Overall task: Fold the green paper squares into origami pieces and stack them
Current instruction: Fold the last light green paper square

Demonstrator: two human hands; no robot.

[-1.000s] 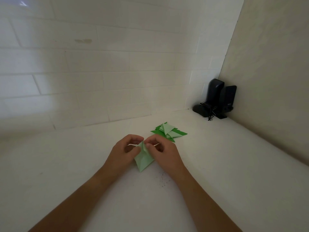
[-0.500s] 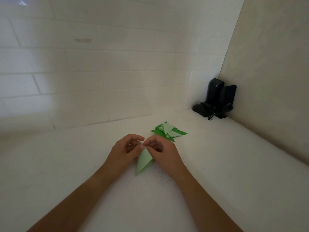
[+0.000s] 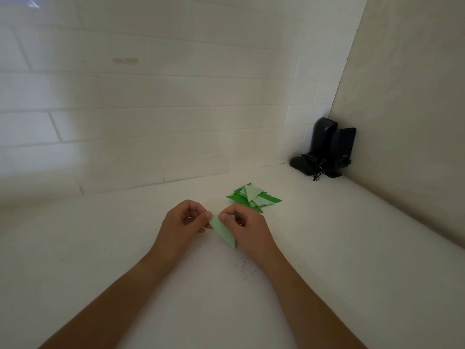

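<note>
Both hands are over the white desk [image 3: 100, 248], near its middle, with forearms entering from the lower edge of the view. The left hand [image 3: 180, 226] has its fingers curled and its thumb and forefinger pinched on the upper left edge of a folded pale green paper piece [image 3: 223, 231]. The right hand [image 3: 247, 229] is likewise curled, its thumb and forefinger pinched on the upper right edge of the same piece. The two thumb tips sit close together at the top of the paper, not touching each other.

The paper piece is a narrow folded strip with a pointed lower end. It slants from between the thumbs down toward the right hand's palm side. Whether its lower tip rests on the desk or is lifted clear cannot be told.

Beyond the right hand, near but apart from it, lies a stack of folded green pieces [image 3: 254, 197] on the desk. Pale green triangles lie on top of darker green ones, with points projecting left and right.

In the far right corner, well apart from the stack, stand two black speakers [image 3: 329, 147] with a tangled cord at their base. A scatter of small dark specks [image 3: 245, 270] marks the desk just beside the right forearm. The rear wall [image 3: 151, 96] is white brick.
</note>
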